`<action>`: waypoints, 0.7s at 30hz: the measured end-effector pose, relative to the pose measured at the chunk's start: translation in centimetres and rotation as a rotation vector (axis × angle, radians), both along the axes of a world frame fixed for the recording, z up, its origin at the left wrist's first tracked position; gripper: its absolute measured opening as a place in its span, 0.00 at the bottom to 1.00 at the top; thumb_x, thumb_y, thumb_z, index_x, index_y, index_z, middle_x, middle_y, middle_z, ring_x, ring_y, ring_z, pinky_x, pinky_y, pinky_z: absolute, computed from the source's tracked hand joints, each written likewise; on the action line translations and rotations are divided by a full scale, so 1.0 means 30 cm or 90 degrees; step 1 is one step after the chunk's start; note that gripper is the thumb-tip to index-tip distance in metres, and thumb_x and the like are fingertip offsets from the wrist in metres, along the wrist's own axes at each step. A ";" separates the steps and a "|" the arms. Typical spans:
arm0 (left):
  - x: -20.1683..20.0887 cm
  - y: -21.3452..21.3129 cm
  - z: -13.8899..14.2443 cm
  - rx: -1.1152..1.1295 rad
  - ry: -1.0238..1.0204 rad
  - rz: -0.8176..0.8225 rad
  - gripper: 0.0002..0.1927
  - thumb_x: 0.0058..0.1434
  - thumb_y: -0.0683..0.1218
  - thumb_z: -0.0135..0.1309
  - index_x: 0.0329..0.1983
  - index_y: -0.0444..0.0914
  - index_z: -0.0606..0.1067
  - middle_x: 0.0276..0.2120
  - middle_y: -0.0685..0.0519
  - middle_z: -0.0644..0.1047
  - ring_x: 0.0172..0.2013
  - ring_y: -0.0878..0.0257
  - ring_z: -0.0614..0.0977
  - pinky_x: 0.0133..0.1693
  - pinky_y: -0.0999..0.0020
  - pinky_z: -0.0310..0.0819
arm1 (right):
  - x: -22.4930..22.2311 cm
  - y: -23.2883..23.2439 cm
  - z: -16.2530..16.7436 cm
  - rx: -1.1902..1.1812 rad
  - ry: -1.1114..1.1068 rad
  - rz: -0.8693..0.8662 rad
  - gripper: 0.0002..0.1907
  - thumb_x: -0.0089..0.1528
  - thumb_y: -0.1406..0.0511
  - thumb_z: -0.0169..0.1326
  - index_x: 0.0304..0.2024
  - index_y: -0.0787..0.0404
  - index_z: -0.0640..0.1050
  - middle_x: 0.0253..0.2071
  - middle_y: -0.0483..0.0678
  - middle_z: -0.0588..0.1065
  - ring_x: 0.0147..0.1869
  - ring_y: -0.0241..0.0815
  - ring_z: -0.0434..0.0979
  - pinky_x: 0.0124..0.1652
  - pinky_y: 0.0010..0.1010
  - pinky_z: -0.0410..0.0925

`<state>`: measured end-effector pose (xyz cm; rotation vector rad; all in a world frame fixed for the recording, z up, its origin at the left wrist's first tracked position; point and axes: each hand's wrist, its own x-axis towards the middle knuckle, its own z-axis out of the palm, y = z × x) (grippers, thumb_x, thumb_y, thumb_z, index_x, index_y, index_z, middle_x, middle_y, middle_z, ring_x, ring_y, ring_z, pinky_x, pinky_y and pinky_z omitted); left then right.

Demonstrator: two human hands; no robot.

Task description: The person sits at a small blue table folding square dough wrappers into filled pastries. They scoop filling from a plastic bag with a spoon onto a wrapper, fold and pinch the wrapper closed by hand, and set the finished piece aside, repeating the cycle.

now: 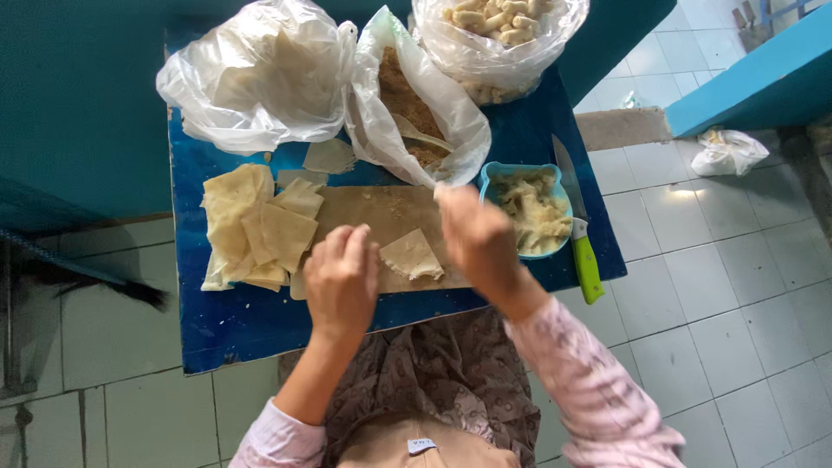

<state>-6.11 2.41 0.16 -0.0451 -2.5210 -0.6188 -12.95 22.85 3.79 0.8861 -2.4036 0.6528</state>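
Note:
A folded pale dough wrapper (pixel 412 256) lies on a light wooden board (pixel 368 212) on a small blue table (pixel 234 321). My left hand (pixel 341 282) hovers just left of the wrapper with fingers curled and nothing visible in it. My right hand (pixel 477 238) is raised to the wrapper's right, beside a blue bowl of pale filling (pixel 533 212); its fingertips are pinched together near the edge of a plastic bag. A stack of square wrappers (pixel 251 225) rests at the board's left end.
Three clear plastic bags stand at the table's far side: one with sheets (pixel 251 74), one with brown crumbs (pixel 416 104), one with pale rolled pieces (pixel 498 26). A green-handled knife (pixel 579 230) lies along the right edge. White floor tiles surround the table.

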 end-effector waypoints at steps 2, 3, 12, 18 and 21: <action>0.021 0.043 0.016 0.021 -0.083 -0.027 0.14 0.61 0.48 0.63 0.45 0.37 0.77 0.43 0.46 0.76 0.43 0.50 0.77 0.42 0.54 0.70 | -0.141 -0.010 -0.041 0.066 -0.011 -0.148 0.06 0.65 0.71 0.55 0.45 0.63 0.77 0.42 0.56 0.74 0.43 0.56 0.78 0.40 0.42 0.72; 0.022 0.060 0.022 0.033 -0.114 -0.028 0.12 0.60 0.48 0.62 0.43 0.38 0.77 0.42 0.47 0.75 0.43 0.49 0.77 0.42 0.54 0.70 | -0.220 -0.020 -0.061 0.093 -0.042 -0.197 0.01 0.66 0.70 0.55 0.39 0.62 0.77 0.42 0.55 0.73 0.45 0.57 0.78 0.42 0.44 0.72; -0.011 0.093 0.011 0.104 -0.175 -0.071 0.12 0.59 0.45 0.59 0.44 0.36 0.74 0.40 0.45 0.74 0.43 0.45 0.77 0.41 0.52 0.73 | -0.448 -0.027 -0.176 0.109 -0.187 -0.281 0.04 0.55 0.69 0.58 0.33 0.62 0.79 0.41 0.56 0.77 0.44 0.57 0.79 0.41 0.45 0.71; -0.040 0.060 0.005 0.138 -0.241 -0.095 0.06 0.62 0.44 0.58 0.37 0.38 0.75 0.37 0.46 0.76 0.42 0.46 0.79 0.42 0.52 0.73 | -0.453 -0.005 -0.148 -0.273 -0.254 -0.154 0.05 0.58 0.72 0.58 0.37 0.64 0.81 0.31 0.50 0.82 0.34 0.40 0.84 0.35 0.31 0.74; -0.032 0.079 0.018 0.171 -0.220 -0.114 0.06 0.63 0.43 0.56 0.38 0.35 0.73 0.36 0.43 0.76 0.40 0.44 0.79 0.41 0.52 0.73 | -0.459 -0.036 -0.150 -0.370 -0.297 -0.152 0.04 0.59 0.72 0.60 0.36 0.65 0.83 0.29 0.49 0.82 0.30 0.34 0.82 0.32 0.27 0.72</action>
